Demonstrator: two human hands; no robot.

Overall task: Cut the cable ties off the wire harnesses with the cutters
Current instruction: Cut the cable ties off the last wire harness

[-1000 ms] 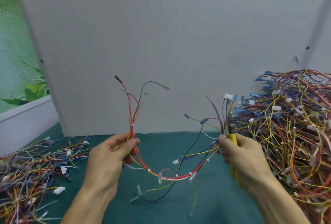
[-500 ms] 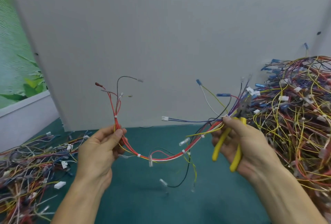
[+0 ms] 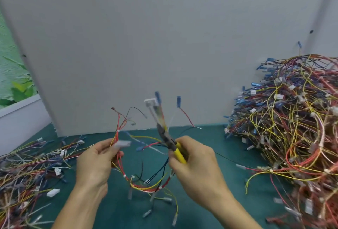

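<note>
Harness [image 3: 144, 188] loop hangs gripped by left hand [image 3: 95, 164]; right hand [image 3: 192, 166] grips raised cutters [image 3: 171, 144].

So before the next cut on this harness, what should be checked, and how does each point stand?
1. Left hand has a grip on the harness: ok.
2. Right hand holds the cutters: ok.
3. All ties off: not ok; a white cable tie sits on the loop.
4. Blades set on a tie: cannot tell, blurred.
5. Left hand apart from the blades: ok.
</note>
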